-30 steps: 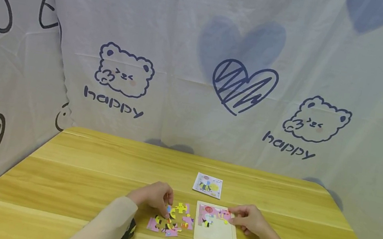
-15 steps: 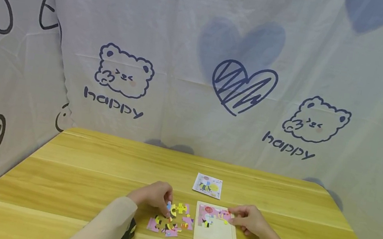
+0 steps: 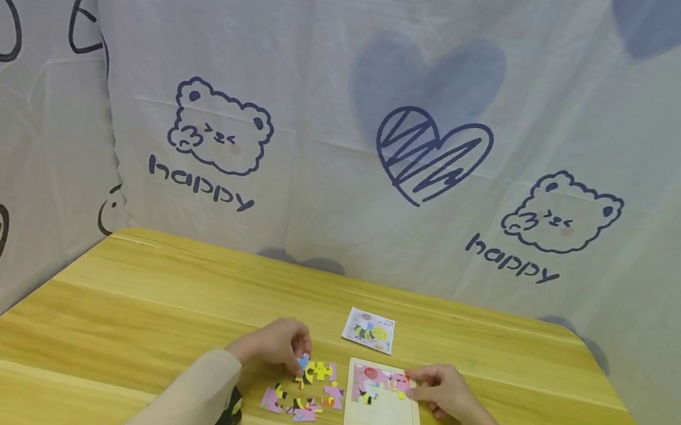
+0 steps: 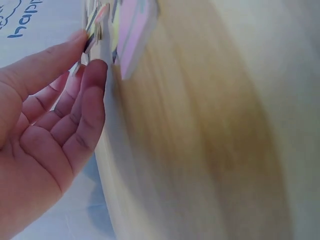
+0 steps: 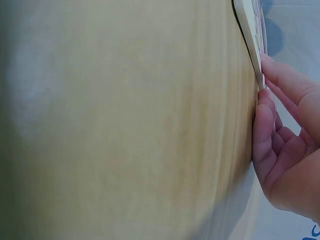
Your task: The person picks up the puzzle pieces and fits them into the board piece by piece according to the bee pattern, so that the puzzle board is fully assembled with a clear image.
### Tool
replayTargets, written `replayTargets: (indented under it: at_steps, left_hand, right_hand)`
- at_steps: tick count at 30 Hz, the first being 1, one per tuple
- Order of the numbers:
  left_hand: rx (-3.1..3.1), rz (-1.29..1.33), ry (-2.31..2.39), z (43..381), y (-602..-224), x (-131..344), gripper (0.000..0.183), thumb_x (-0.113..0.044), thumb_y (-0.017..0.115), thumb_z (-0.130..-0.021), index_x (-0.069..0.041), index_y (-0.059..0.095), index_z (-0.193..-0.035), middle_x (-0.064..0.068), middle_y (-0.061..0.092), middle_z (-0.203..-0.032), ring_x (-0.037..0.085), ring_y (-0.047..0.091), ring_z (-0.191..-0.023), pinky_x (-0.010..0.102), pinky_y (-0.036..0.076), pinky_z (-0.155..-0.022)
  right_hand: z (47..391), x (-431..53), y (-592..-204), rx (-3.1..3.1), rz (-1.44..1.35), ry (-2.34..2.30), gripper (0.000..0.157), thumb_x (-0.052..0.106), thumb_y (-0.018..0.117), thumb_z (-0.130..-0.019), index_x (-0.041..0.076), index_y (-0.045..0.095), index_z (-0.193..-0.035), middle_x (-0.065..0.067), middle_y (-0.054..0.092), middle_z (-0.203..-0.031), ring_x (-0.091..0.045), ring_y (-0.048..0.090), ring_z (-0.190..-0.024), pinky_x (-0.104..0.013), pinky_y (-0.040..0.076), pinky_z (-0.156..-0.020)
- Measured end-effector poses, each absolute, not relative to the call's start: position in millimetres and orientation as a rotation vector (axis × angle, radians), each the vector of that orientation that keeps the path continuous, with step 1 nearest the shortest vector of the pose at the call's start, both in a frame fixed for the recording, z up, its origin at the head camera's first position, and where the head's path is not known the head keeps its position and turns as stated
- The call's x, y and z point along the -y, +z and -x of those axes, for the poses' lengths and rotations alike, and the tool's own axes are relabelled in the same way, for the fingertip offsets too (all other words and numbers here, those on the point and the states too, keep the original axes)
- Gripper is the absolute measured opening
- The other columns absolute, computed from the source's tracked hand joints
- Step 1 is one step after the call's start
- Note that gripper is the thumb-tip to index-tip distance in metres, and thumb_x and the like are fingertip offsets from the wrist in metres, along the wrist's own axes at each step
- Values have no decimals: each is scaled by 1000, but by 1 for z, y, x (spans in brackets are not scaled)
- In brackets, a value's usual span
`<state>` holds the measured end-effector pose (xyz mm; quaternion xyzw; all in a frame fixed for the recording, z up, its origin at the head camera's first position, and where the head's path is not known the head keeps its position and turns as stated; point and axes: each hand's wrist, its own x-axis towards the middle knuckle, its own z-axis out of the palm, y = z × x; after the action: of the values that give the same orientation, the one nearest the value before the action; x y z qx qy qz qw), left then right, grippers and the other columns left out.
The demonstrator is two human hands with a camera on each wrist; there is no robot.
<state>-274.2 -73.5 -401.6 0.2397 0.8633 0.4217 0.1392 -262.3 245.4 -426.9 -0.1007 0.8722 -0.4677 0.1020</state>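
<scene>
Left hand [image 3: 280,343]: pinching blue-yellow-black jigsaw piece [image 3: 307,375] | Right hand [image 3: 447,393]: pinching edge of square pale-wood tray [image 3: 385,423] | Loose pink-and-yellow jigsaw pieces [image 3: 305,414]: near left grip

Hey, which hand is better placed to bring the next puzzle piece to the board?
The left hand, probably: it is at the loose puzzle pieces, its thumb and finger apparently pinching one, while the right hand grips the right edge of the board.

A pale cloth [image 3: 316,201] with hearts [image 3: 427,82] and bears [image 3: 221,127] hangs behind the wooden table [image 3: 170,290].
</scene>
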Motion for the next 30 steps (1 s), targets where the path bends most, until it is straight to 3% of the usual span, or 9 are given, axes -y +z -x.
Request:
replayTargets:
  at_steps: [14,30]
  left_hand:
    - [-2358,-597,1445,278,-407,72,14,13,63,-73,5,61,-84,5,53,-67,12,50,-54,28,49,-51]
    - [-2305,-585,1521,277,-403,62,8,-1,65,-79,5,59,-80,8,60,-62,12,54,-47,26,48,-48]
  right_hand:
    - [263,-246,-428,-2583,301,-1372,38,11,72,-74,-4,62,-107,3,43,-57,-7,36,-45,-20,31,-38]
    - [262,-246,-427,-2582,318,-1375,38,11,72,-74,-5,62,-107,2,42,-56,-8,36,-44,-19,31,-38]
